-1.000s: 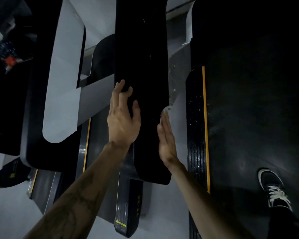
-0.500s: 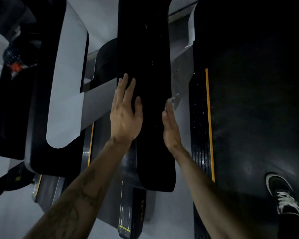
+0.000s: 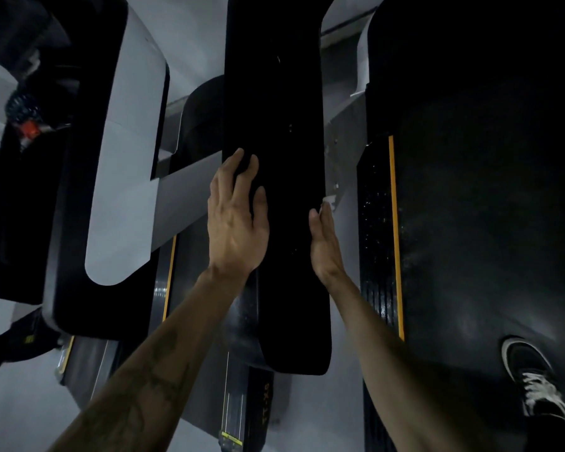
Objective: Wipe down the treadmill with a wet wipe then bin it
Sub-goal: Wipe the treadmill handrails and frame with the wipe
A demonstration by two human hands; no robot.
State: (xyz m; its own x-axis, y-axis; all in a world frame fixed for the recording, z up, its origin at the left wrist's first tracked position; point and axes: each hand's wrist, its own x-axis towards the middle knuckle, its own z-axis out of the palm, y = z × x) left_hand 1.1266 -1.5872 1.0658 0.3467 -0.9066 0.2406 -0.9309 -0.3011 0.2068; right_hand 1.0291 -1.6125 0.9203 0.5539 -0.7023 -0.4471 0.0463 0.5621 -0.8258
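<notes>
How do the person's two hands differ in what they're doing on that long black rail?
The left hand lies on the near-left edge of the black rail, back up, fingertips curled over it; the right hand stands edge-on against the rail's right side. The left hand holds nothing; the right hand presses a white wipe there with straight fingers, only a scrap showing past its fingertips. Both touch the same rail, at about the same height.

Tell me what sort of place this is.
Most likely a gym. A treadmill belt with a yellow edge stripe runs on the right, a second machine stands alongside on the left, and a trainer rests on the belt.
</notes>
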